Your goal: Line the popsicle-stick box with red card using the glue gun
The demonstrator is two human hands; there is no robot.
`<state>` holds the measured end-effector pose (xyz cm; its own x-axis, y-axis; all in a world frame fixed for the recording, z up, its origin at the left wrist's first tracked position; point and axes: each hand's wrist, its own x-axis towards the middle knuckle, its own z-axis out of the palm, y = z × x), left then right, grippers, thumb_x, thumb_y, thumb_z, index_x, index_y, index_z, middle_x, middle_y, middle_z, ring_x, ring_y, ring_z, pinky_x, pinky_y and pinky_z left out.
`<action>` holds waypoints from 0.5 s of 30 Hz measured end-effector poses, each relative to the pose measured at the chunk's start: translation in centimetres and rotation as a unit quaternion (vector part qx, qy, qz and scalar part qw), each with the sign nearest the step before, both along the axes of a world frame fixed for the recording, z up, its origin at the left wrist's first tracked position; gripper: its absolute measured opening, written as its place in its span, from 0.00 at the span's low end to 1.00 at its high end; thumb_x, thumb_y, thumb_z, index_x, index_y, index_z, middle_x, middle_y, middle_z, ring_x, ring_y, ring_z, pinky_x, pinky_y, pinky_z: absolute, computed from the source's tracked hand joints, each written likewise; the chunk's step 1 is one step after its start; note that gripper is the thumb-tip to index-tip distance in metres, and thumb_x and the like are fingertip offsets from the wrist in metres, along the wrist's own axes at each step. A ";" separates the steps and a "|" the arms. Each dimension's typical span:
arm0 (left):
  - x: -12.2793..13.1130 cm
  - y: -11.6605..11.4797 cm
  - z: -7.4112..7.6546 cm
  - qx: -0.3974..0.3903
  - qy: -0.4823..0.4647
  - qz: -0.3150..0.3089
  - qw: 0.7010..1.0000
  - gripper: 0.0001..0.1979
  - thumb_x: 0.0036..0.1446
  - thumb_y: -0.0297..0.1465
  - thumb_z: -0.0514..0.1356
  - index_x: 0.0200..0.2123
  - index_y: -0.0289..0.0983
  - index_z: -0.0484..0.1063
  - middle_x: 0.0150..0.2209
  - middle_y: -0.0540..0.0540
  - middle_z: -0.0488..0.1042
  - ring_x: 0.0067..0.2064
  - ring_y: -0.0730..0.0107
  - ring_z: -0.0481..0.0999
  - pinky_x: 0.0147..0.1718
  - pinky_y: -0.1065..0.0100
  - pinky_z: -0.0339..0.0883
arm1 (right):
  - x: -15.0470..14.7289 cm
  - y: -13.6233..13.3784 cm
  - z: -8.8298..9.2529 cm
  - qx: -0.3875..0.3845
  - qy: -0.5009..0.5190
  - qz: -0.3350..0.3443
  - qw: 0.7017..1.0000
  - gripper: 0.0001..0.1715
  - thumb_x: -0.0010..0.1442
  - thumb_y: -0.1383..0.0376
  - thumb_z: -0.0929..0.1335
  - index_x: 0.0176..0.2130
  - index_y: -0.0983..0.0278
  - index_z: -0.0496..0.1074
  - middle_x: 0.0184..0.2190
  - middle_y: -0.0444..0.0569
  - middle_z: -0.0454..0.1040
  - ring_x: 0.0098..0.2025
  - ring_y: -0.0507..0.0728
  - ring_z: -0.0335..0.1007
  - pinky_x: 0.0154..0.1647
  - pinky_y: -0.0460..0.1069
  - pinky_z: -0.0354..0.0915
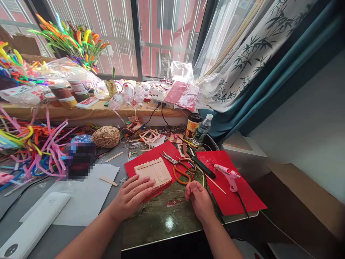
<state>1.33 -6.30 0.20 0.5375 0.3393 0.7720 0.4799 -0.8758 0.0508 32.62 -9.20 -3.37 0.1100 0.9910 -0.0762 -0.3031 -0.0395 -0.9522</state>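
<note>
My left grip lies straight-fingered over 1 stick panel; my right grip is curled, contents I can't tell, 1 pair of scissors at its 11 o'clock.

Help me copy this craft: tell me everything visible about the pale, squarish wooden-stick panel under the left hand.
The pale, squarish wooden-stick panel looks made of flat craft sticks side by side, with another stick crossing them near the far edge, where rounded ends show. It lies slightly turned over a flat, bright red sheet. The bare left hand rests on its near left part, hiding that corner. Its underside is out of sight.
</note>
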 end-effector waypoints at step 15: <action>-0.7 -0.3 -1.1 0.019 0.046 0.000 0.999 0.24 0.69 0.23 0.62 0.64 0.49 0.71 0.58 0.48 0.83 0.66 0.62 0.78 0.71 0.51 0.64 | -1.1 -0.7 0.5 0.062 -0.133 0.005 0.989 0.13 0.50 0.57 0.83 0.26 0.59 0.82 0.33 0.48 0.78 0.40 0.59 0.75 0.49 0.54 0.71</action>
